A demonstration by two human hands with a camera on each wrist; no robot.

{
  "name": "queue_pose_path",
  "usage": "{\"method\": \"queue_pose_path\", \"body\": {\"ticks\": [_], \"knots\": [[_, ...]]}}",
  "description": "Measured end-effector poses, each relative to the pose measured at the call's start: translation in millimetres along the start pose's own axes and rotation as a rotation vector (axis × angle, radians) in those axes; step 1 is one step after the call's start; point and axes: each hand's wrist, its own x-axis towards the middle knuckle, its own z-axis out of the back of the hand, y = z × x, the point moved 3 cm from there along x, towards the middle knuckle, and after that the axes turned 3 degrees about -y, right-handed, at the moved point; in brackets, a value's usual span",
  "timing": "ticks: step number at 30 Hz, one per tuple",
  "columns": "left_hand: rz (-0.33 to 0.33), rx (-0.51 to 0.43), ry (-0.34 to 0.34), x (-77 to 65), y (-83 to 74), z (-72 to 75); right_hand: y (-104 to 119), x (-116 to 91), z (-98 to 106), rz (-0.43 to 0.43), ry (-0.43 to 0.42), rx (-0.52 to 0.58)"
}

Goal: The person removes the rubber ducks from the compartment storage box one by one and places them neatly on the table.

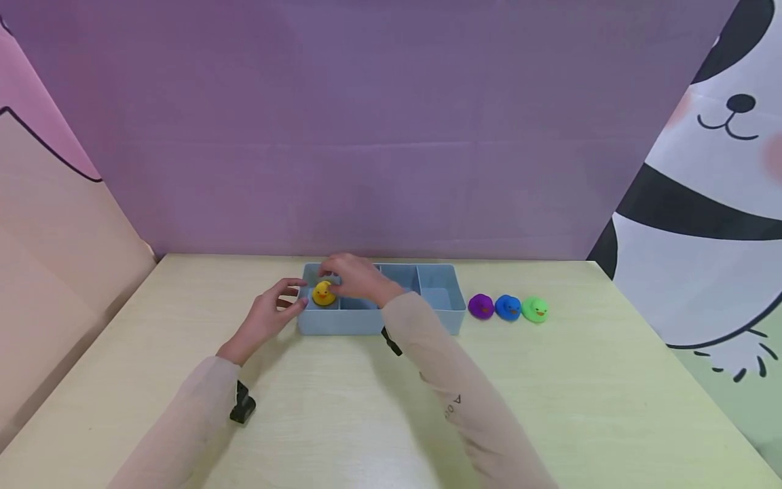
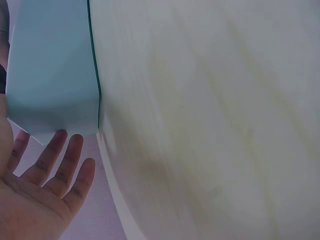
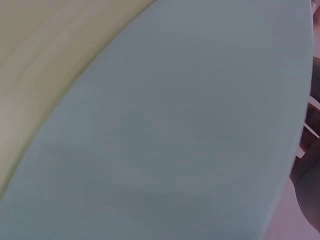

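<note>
A light blue divided box (image 1: 381, 322) stands on the table, its compartments side by side. Inside the leftmost compartment is a yellow rubber duck (image 1: 322, 294), its face toward me. My right hand (image 1: 357, 277) reaches over the box, thumb right beside the duck and fingertips a little above and behind it. At the box's left end, my left hand (image 1: 267, 316) rests its thumb and fingertips near the wall, fingers spread. The left wrist view shows those fingers (image 2: 64, 172) extended by the box's end. In the right wrist view, the box wall (image 3: 165, 115) hides much of the right hand (image 3: 310, 165).
To the right of the box, a purple duck (image 1: 480, 306), a blue duck (image 1: 508, 308) and a green duck (image 1: 535, 310) sit in a row on the pale wooden table (image 1: 586, 401). A purple backdrop (image 1: 379, 136) rises behind the table's far edge.
</note>
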Motion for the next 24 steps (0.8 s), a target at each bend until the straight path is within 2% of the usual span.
{"method": "queue_pose_path", "body": {"ticks": [6, 24], "knots": [[-0.001, -0.001, -0.003, 0.2, 0.3, 0.1, -1, 4, -6, -0.02, 0.01, 0.022], [-0.002, -0.014, -0.005, -2.8, -1.5, 0.4, 3, 13, -16, -0.032, 0.041, -0.07]]}}
